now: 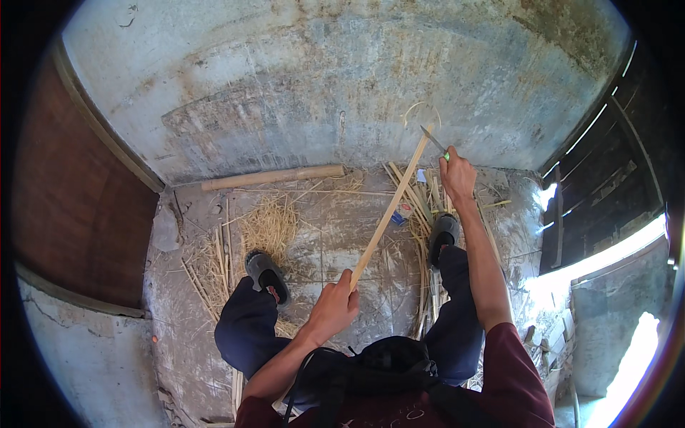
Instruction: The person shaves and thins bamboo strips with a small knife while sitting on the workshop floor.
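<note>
At the far left we see a brown wooden door (78, 207) set in a rough wall (321, 85), and on the concrete floor (335, 242) below the wall lies a thick bamboo pole (275, 177). Near it a heap of straw-like shavings (267, 228) spreads around our left sandal (267, 274).

Our left hand (334, 305) is closed around the near end of a long bamboo strip (389, 210), fingers wrapped tight with the thumb on top. The strip rises from that fist, slanting up and to the right across the floor toward the wall, between our two knees.

At its far end our right hand (457, 175) is clenched on the green handle of a knife (433, 138), arm stretched out full. The blade lies against the tip of the strip; we cannot tell whether it bites into the wood.

Beneath that hand more split strips (421, 200) lie in a loose bundle beside our right sandal (444, 232). Farther right stands a dark slatted gate (606, 192) with sunlight coming through.
</note>
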`<state>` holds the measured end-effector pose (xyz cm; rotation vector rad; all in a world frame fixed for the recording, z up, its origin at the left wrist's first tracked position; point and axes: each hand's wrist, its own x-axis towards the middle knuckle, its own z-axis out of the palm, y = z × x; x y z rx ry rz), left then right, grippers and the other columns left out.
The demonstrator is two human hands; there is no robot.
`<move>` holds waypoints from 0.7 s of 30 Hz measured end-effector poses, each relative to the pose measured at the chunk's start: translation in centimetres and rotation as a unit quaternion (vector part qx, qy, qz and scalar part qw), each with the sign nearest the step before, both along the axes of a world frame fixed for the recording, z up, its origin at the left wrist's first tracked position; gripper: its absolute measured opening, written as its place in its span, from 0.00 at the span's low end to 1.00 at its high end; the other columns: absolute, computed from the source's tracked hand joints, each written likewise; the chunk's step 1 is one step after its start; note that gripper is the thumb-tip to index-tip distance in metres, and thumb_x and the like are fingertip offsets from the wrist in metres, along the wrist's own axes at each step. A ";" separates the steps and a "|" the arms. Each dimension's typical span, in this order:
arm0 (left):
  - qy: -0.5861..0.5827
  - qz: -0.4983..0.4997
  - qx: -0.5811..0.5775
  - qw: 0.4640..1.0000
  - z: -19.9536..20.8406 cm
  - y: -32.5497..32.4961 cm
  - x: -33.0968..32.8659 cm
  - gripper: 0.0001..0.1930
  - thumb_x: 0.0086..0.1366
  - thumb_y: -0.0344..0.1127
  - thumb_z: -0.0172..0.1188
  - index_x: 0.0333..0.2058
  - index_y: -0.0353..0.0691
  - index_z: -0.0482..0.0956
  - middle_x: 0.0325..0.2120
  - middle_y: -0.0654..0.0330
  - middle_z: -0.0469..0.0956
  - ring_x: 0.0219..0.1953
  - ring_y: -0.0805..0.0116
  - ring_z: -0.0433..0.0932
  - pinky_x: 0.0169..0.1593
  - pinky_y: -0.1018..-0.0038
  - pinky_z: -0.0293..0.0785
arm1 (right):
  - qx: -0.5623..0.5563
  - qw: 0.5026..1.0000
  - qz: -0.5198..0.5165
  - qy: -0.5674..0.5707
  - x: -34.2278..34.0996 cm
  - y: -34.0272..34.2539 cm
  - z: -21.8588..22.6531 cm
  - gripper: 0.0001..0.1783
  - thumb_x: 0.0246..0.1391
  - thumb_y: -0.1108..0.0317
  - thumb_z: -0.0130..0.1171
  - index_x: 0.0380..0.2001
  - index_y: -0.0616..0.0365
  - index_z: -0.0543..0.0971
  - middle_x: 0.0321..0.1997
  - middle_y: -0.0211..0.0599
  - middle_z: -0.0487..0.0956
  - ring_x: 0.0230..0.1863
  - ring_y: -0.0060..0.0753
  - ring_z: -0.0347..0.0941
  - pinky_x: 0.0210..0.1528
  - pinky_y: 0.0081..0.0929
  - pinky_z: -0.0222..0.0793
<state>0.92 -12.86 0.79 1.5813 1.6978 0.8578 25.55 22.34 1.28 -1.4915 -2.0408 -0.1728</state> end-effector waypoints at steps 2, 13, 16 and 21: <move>0.002 0.002 -0.023 1.000 0.2 -0.2 -0.1 0.14 0.71 0.29 0.56 0.51 0.27 0.70 0.21 0.35 0.78 0.28 0.30 0.80 0.33 0.44 0.71 | -0.002 1.000 -0.001 -0.002 0.1 0.1 -0.1 0.13 0.66 0.58 0.59 0.43 0.56 0.73 0.31 0.53 0.85 0.36 0.65 0.83 0.37 0.60 0.76; -0.020 -0.003 -0.029 0.999 -0.2 -1.4 -0.9 0.13 0.70 0.27 0.56 0.50 0.29 0.69 0.23 0.35 0.78 0.29 0.30 0.80 0.35 0.44 0.72 | -0.006 1.000 -0.010 -0.016 -0.6 0.3 -0.5 0.14 0.67 0.55 0.57 0.43 0.55 0.75 0.31 0.53 0.85 0.34 0.66 0.83 0.37 0.60 0.77; -0.038 -0.022 -0.037 0.998 -0.3 -2.0 -0.9 0.12 0.69 0.27 0.56 0.48 0.29 0.69 0.25 0.34 0.80 0.32 0.29 0.81 0.36 0.43 0.73 | -0.033 0.996 -0.084 -0.013 0.1 1.3 -0.7 0.16 0.68 0.53 0.55 0.46 0.55 0.77 0.33 0.55 0.86 0.37 0.68 0.84 0.41 0.61 0.78; -0.058 -0.038 -0.041 0.997 -1.9 -2.0 -1.7 0.10 0.70 0.28 0.56 0.46 0.30 0.71 0.25 0.35 0.80 0.33 0.30 0.81 0.36 0.44 0.73 | -0.090 0.990 -0.110 -0.012 2.7 3.1 -2.1 0.21 0.67 0.51 0.55 0.51 0.55 0.79 0.38 0.60 0.86 0.43 0.68 0.83 0.47 0.62 0.78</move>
